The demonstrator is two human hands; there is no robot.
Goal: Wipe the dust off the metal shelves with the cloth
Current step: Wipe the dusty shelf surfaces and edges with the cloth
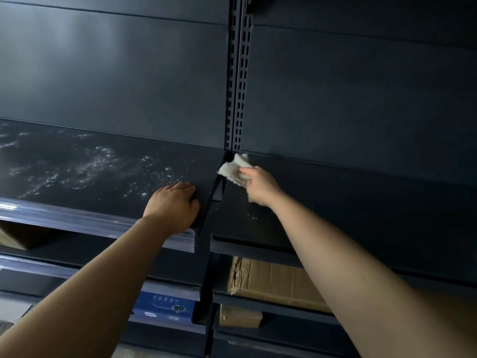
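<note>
The right hand [260, 187] pinched a white ribbed cloth [236, 169] between thumb and curled fingers, and held it against the far left corner of the right shelf [361, 202], just beside the slotted upright [238, 73]. The left hand [171, 205] lay on the near right end of the left shelf [77, 161], fingers pressed together and bent over its end edge. Pale dust [85, 169] speckled that shelf. A cardboard box [271, 282] sat on a lower shelf to the right.
</note>
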